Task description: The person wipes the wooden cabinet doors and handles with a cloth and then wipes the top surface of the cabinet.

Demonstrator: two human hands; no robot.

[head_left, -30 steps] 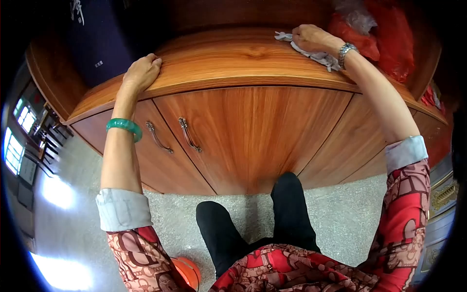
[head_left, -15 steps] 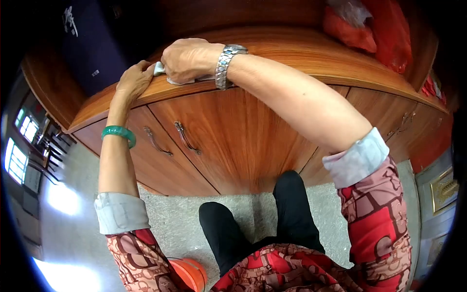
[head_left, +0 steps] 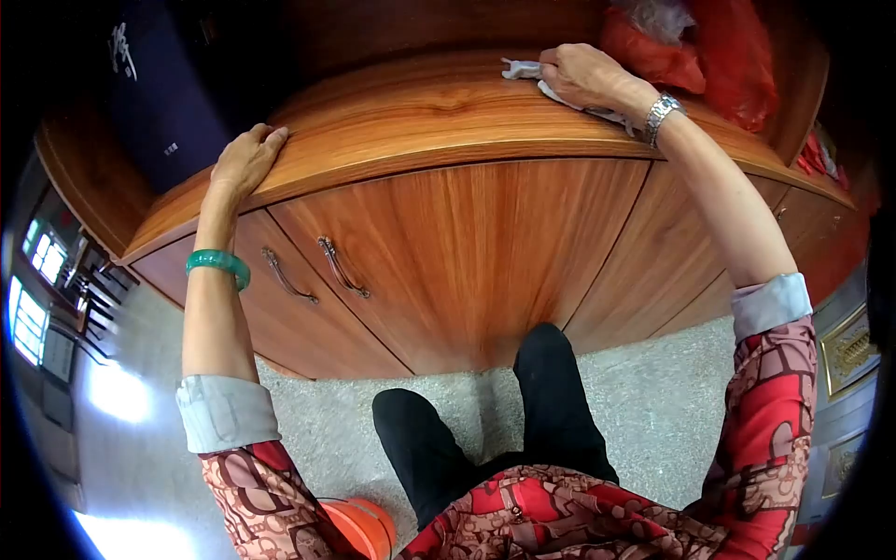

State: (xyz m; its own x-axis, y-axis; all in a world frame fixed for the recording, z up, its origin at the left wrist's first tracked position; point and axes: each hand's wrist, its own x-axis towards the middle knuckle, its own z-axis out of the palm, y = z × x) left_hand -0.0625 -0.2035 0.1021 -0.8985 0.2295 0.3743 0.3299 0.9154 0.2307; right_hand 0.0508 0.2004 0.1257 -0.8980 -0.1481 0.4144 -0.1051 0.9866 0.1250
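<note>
My right hand is closed round a pale cloth and presses it on the wooden cabinet top, toward the right side. Part of the cloth sticks out past the fingers, and more trails under the palm toward the wrist. At the left, my left hand rests on the front edge of the same top, fingers stretched out and holding nothing. Just beyond it stands a dark blue box with white writing.
Red plastic bags lie on the top at the right, close to my right hand. Cabinet doors with metal handles face me below. An orange bucket stands on the floor by my legs.
My right hand has swept the cloth from beside my left hand far to the right along the top. The left hand has stayed at about the same place.
</note>
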